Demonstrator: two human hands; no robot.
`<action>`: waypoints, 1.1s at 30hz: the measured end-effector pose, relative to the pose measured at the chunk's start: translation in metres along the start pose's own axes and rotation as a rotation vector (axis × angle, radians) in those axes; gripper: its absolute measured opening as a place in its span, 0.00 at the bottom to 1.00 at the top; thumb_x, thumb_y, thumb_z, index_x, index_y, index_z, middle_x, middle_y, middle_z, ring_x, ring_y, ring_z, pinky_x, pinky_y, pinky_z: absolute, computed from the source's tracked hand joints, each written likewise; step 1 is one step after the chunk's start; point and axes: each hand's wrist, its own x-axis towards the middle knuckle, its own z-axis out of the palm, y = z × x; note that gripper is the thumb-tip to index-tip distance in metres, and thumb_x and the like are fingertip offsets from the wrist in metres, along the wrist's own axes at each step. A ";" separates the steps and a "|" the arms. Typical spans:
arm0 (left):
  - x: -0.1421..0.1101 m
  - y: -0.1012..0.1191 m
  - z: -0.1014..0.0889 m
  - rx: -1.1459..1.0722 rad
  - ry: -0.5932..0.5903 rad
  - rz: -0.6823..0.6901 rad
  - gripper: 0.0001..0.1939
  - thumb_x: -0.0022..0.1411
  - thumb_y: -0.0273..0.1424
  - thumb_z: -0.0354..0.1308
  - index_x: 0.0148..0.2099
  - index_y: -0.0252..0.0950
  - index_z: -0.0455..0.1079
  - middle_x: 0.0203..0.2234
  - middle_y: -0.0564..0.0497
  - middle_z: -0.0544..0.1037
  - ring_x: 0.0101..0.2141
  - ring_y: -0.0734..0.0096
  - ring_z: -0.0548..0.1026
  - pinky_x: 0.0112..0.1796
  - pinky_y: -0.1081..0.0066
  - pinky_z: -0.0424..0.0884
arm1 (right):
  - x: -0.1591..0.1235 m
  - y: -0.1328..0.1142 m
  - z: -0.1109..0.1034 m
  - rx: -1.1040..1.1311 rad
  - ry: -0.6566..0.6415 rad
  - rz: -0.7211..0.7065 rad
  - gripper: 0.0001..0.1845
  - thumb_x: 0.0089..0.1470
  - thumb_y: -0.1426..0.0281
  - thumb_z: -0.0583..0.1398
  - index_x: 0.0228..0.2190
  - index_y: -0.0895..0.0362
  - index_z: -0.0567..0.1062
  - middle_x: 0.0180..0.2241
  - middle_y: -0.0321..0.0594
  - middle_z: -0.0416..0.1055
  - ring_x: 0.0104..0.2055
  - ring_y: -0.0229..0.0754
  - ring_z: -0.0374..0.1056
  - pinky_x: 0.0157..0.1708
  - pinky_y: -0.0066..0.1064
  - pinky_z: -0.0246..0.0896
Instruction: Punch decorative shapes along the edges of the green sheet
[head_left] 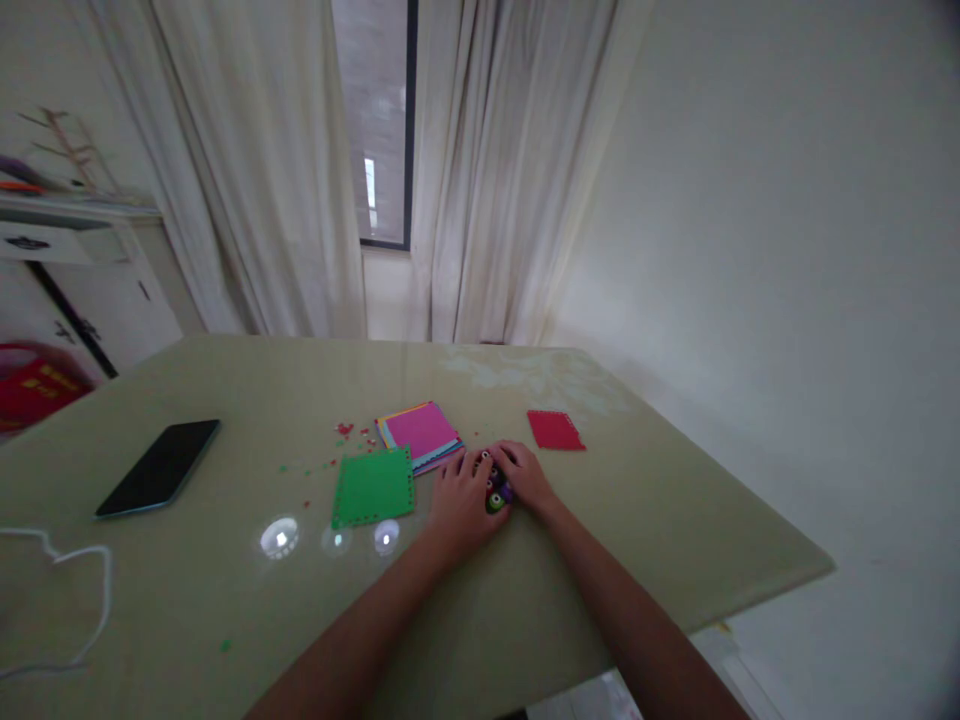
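Observation:
Both hands are together near the middle of the table, around a small dark object (pixel 495 484) patterned with purple and green eye-like circles. My left hand (pixel 465 505) lies over its left side, fingers curved and pointing away from me. From the right, my right hand (pixel 525 476) closes on the same object. Much of it is hidden under the hands, so its kind is unclear. Just left of my left hand lies a green paper square (pixel 373 487) with small holes along its edges. A stack of coloured paper squares (pixel 421 432), pink on top, touches it from behind.
A red paper square (pixel 555 430) with a notched edge lies to the right. Red paper bits (pixel 344 429) and green ones are scattered left of the stack. Farther left are a black tablet (pixel 160 468) and a white cable (pixel 107 590). The glossy table (pixel 262 620) meets curtains and a wall.

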 end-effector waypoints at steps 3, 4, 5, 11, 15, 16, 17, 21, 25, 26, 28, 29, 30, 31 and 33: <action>-0.020 0.003 -0.006 0.005 -0.022 0.039 0.37 0.60 0.46 0.64 0.68 0.39 0.67 0.66 0.41 0.71 0.64 0.42 0.64 0.62 0.46 0.62 | -0.022 -0.015 0.006 -0.046 0.046 0.024 0.15 0.65 0.60 0.58 0.37 0.55 0.81 0.40 0.46 0.81 0.45 0.48 0.73 0.50 0.37 0.64; -0.028 0.003 -0.008 0.008 -0.032 0.053 0.37 0.60 0.47 0.64 0.68 0.39 0.68 0.66 0.41 0.71 0.64 0.41 0.64 0.62 0.45 0.62 | -0.030 -0.022 0.009 -0.062 0.063 0.032 0.15 0.66 0.62 0.58 0.36 0.55 0.81 0.40 0.46 0.80 0.45 0.48 0.73 0.50 0.37 0.63; -0.036 0.003 -0.011 0.013 -0.039 0.063 0.36 0.60 0.47 0.64 0.67 0.39 0.69 0.66 0.41 0.71 0.64 0.40 0.65 0.62 0.44 0.62 | -0.039 -0.028 0.013 -0.079 0.079 0.038 0.15 0.66 0.63 0.57 0.35 0.56 0.81 0.39 0.46 0.80 0.45 0.48 0.72 0.50 0.37 0.63; -0.091 -0.011 -0.030 0.060 -0.034 0.072 0.32 0.61 0.43 0.63 0.65 0.39 0.71 0.65 0.40 0.72 0.64 0.40 0.66 0.62 0.44 0.63 | -0.085 -0.078 0.043 -0.136 0.105 0.048 0.14 0.68 0.67 0.56 0.35 0.56 0.80 0.39 0.47 0.78 0.44 0.48 0.70 0.49 0.36 0.60; -0.130 -0.041 -0.046 0.133 0.017 0.084 0.29 0.59 0.38 0.63 0.63 0.44 0.74 0.65 0.44 0.74 0.63 0.42 0.70 0.60 0.45 0.67 | -0.106 -0.114 0.071 -0.138 0.063 0.017 0.13 0.69 0.69 0.56 0.34 0.55 0.79 0.38 0.45 0.78 0.44 0.49 0.70 0.49 0.37 0.61; -0.140 -0.051 -0.050 0.151 0.025 0.078 0.30 0.58 0.38 0.64 0.63 0.46 0.74 0.65 0.45 0.74 0.62 0.42 0.71 0.60 0.45 0.69 | -0.110 -0.123 0.079 -0.128 0.045 0.003 0.13 0.69 0.69 0.56 0.34 0.54 0.79 0.39 0.45 0.79 0.45 0.50 0.70 0.49 0.38 0.61; -0.149 -0.063 -0.054 0.171 0.032 0.072 0.30 0.58 0.39 0.64 0.63 0.46 0.74 0.64 0.45 0.75 0.62 0.42 0.71 0.59 0.44 0.70 | -0.114 -0.132 0.087 -0.113 0.026 -0.012 0.12 0.68 0.70 0.57 0.35 0.54 0.79 0.39 0.45 0.79 0.45 0.51 0.70 0.50 0.39 0.61; -0.182 -0.112 -0.071 0.223 0.069 0.032 0.30 0.57 0.41 0.64 0.63 0.52 0.75 0.64 0.49 0.75 0.63 0.42 0.72 0.60 0.45 0.72 | -0.120 -0.165 0.123 -0.037 -0.064 -0.082 0.11 0.69 0.70 0.57 0.40 0.53 0.81 0.43 0.44 0.79 0.50 0.53 0.70 0.53 0.43 0.63; -0.205 -0.157 -0.093 0.269 0.097 -0.059 0.28 0.57 0.43 0.63 0.61 0.53 0.76 0.63 0.49 0.76 0.61 0.44 0.74 0.58 0.46 0.74 | -0.110 -0.197 0.165 -0.035 -0.135 -0.150 0.12 0.70 0.68 0.56 0.41 0.53 0.81 0.43 0.44 0.79 0.50 0.53 0.70 0.53 0.44 0.64; -0.208 -0.167 -0.098 0.280 0.108 -0.088 0.28 0.58 0.43 0.62 0.61 0.52 0.76 0.62 0.49 0.77 0.61 0.44 0.74 0.58 0.47 0.74 | -0.105 -0.205 0.176 -0.053 -0.149 -0.177 0.13 0.71 0.67 0.55 0.42 0.54 0.80 0.43 0.45 0.79 0.50 0.53 0.70 0.54 0.45 0.64; -0.211 -0.184 -0.108 0.300 0.134 -0.160 0.28 0.57 0.42 0.61 0.60 0.50 0.76 0.62 0.47 0.77 0.61 0.45 0.74 0.58 0.48 0.73 | -0.092 -0.220 0.198 -0.087 -0.184 -0.241 0.14 0.71 0.67 0.54 0.43 0.55 0.80 0.44 0.47 0.79 0.50 0.54 0.71 0.54 0.45 0.64; -0.210 -0.191 -0.113 0.310 0.138 -0.196 0.28 0.57 0.41 0.61 0.61 0.48 0.75 0.62 0.46 0.77 0.61 0.45 0.73 0.59 0.48 0.72 | -0.085 -0.226 0.208 -0.099 -0.192 -0.263 0.15 0.71 0.67 0.54 0.43 0.55 0.80 0.45 0.48 0.79 0.50 0.54 0.71 0.54 0.44 0.64; -0.207 -0.196 -0.117 0.322 0.138 -0.232 0.29 0.57 0.41 0.61 0.62 0.45 0.74 0.62 0.44 0.76 0.62 0.45 0.72 0.59 0.48 0.72 | -0.077 -0.232 0.217 -0.104 -0.205 -0.286 0.16 0.72 0.66 0.53 0.43 0.56 0.80 0.45 0.48 0.80 0.50 0.53 0.71 0.53 0.44 0.64; -0.203 -0.201 -0.120 0.336 0.135 -0.269 0.30 0.57 0.41 0.60 0.62 0.42 0.74 0.63 0.41 0.74 0.62 0.44 0.71 0.58 0.48 0.72 | -0.069 -0.236 0.226 -0.105 -0.217 -0.293 0.17 0.72 0.66 0.52 0.43 0.56 0.80 0.44 0.49 0.80 0.49 0.53 0.72 0.52 0.44 0.65; -0.190 -0.206 -0.125 0.358 0.103 -0.342 0.32 0.60 0.42 0.59 0.64 0.36 0.70 0.65 0.37 0.71 0.64 0.42 0.69 0.56 0.47 0.72 | -0.050 -0.242 0.240 -0.091 -0.236 -0.300 0.18 0.72 0.66 0.51 0.43 0.58 0.79 0.44 0.51 0.80 0.48 0.53 0.73 0.49 0.43 0.65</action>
